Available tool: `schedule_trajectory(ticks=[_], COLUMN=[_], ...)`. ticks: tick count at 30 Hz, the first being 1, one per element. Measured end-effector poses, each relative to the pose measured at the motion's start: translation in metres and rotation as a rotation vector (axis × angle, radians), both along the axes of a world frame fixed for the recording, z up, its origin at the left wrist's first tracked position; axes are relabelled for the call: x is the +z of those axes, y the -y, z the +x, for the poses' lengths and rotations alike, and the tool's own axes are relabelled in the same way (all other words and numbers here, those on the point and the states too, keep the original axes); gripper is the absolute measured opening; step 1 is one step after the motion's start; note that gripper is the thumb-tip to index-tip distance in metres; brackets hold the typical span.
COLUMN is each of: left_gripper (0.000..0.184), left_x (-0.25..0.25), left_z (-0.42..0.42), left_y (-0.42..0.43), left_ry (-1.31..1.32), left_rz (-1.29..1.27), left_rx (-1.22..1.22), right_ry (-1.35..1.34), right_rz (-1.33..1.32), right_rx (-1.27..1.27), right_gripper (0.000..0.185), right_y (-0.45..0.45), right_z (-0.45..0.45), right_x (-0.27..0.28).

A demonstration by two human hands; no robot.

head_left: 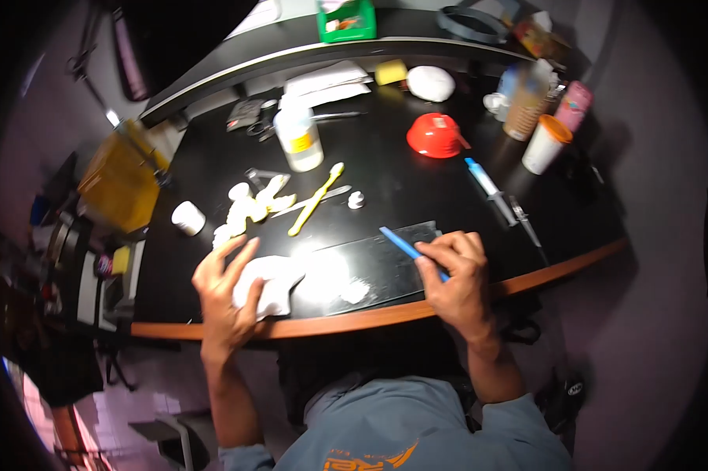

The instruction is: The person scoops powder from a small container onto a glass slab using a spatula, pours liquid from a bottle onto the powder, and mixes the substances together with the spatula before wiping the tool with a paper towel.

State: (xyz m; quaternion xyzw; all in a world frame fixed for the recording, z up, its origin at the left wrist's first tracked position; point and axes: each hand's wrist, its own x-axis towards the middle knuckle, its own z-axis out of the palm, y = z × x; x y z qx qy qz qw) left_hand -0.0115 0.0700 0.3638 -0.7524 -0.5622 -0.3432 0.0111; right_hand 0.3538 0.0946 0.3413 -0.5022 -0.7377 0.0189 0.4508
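Note:
A blue stick-like tool (401,242) is held in my right hand (458,275), its tip pointing up and left over a clear flat plate (385,263). White smears (355,291) lie on the plate, beside a bright glare. My left hand (227,292) has its fingers apart and rests at the left side of a crumpled white cloth or tissue (274,284). Several pale yellowish pieces (248,208) lie just beyond my left hand. A yellow toothbrush (315,201) lies across a thin metal tool (338,191), near a small white cap (356,199).
A clear bottle (300,141) stands behind the toothbrush, a white jar (188,218) at left. A red bowl (435,135), a blue syringe (491,191) and a thinner syringe (527,222) lie at right, near cups (544,147). The table's wooden edge (370,318) runs in front.

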Motion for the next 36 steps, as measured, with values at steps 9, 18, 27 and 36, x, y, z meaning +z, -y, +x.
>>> schedule_trajectory(ticks=[9,18,27,36], left_gripper=[0.039,0.033,0.038,0.025], left_x=[-0.019,-0.033,-0.032,-0.010], left_z=[-0.051,-0.095,-0.099,-0.073], left_y=[0.019,0.025,0.028,0.022], left_ry=[0.221,0.322,0.312,0.136], left_rz=[0.098,0.047,-0.068,0.182], left_rx=[0.064,0.088,0.123,0.183], right_ry=[-0.137,0.062,0.109,0.235], right_rz=[-0.072,0.023,0.046,0.110], right_rx=[0.113,-0.055,-0.348,-0.436], right_gripper=[0.020,0.014,0.015,0.014], right_y=[0.003,-0.016,-0.024,-0.078], right_z=[0.015,0.104,0.183,0.242], right_x=[0.003,0.046,0.099,0.151])
